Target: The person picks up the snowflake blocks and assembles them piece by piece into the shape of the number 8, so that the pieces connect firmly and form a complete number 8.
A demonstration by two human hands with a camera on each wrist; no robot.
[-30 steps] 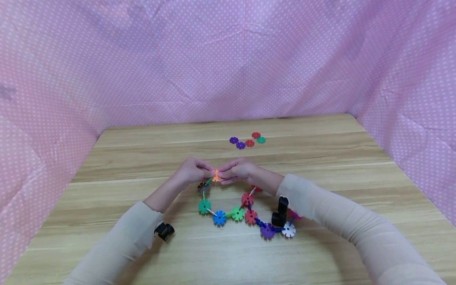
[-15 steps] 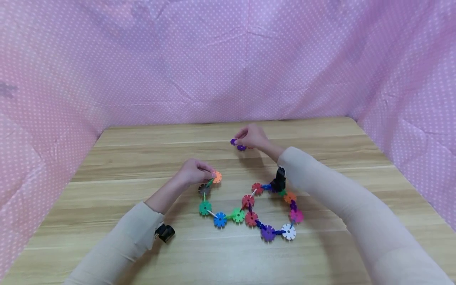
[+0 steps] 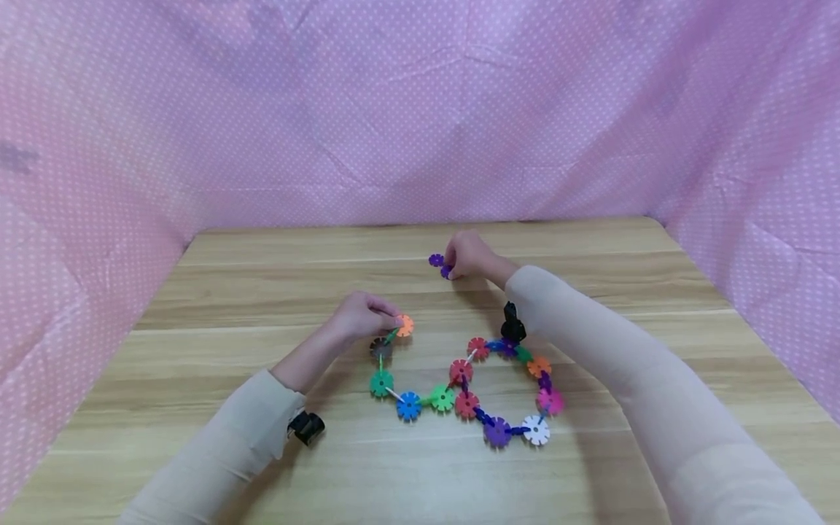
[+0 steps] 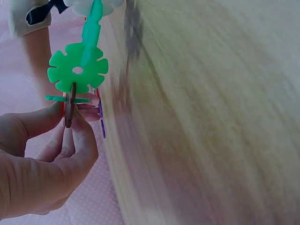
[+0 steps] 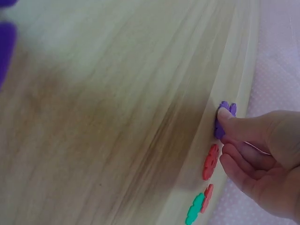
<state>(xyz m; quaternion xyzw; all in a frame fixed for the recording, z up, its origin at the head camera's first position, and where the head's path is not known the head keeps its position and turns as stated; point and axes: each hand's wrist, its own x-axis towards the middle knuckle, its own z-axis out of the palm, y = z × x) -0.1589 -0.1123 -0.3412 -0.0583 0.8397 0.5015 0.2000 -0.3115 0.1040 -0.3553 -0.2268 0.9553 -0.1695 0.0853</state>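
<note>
My left hand (image 3: pixel 364 315) pinches the orange notched disc (image 3: pixel 406 326) at the free end of a chain of colourful plastic snowflake discs. In the left wrist view, thumb and fingers are close together below a green disc (image 4: pixel 77 68), beside a brown one (image 4: pixel 70 110). Farther back, my right hand (image 3: pixel 471 253) has its thumb and fingers at the edge of a loose purple disc (image 5: pixel 220 129), pinching it near the tabletop. A second purple disc (image 3: pixel 436 259) lies just left of it.
The chain runs right into a closed ring, with a white disc (image 3: pixel 536 431) at its front. Loose red (image 5: pixel 211 161) and green (image 5: pixel 194 209) discs lie by my right hand, hidden behind it in the head view. Pink dotted cloth (image 3: pixel 420 109) hangs around the wooden table (image 3: pixel 262 277).
My right hand has let go of the orange disc and moved back to the loose discs, shifting from one purple disc to the nearer one. My left hand keeps hold of the orange disc.
</note>
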